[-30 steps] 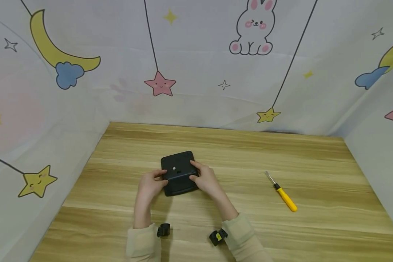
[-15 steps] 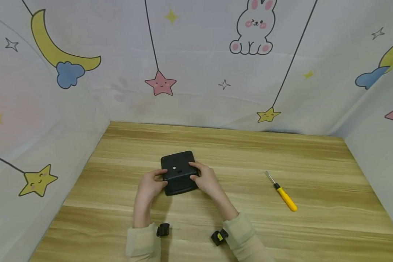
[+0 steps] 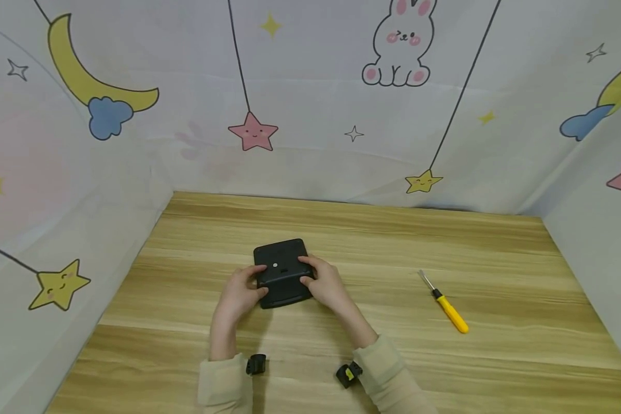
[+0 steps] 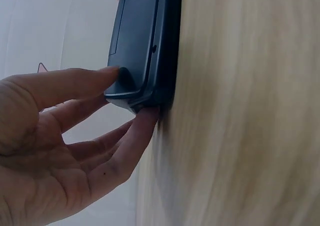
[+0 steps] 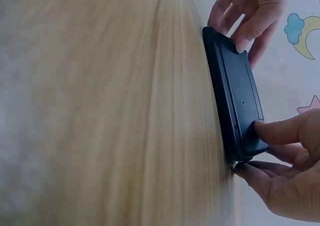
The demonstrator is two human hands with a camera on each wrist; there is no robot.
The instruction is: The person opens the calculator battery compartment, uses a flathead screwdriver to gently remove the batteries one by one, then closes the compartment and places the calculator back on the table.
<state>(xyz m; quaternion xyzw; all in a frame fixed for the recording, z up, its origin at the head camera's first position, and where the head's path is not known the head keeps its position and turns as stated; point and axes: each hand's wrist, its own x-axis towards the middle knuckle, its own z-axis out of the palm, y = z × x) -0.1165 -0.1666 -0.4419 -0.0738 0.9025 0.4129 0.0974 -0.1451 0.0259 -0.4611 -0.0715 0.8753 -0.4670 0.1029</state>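
Note:
A black, roughly square device (image 3: 282, 253) lies on the wooden table in the head view, with a raised ridge across it, a small round pale spot and a small slot; its exact kind cannot be told. My left hand (image 3: 238, 294) holds its left side between thumb and fingers. On the opposite side, my right hand (image 3: 327, 283) grips it the same way. The left wrist view shows the left thumb on the sloping face of the device (image 4: 137, 41) and fingertips at its end near the tabletop. Both hands appear around the device (image 5: 240, 91) in the right wrist view.
To the right lies a screwdriver (image 3: 447, 305) with a yellow handle, its metal tip pointing away to the back left. A pale cloth (image 3: 315, 92) printed with stars, moons and a rabbit walls the table (image 3: 372, 241) at the back and sides.
The left fingers and thumb have crept slightly inward over the device, and the right forefinger has shifted slightly. The device and the screwdriver stay nearly in place.

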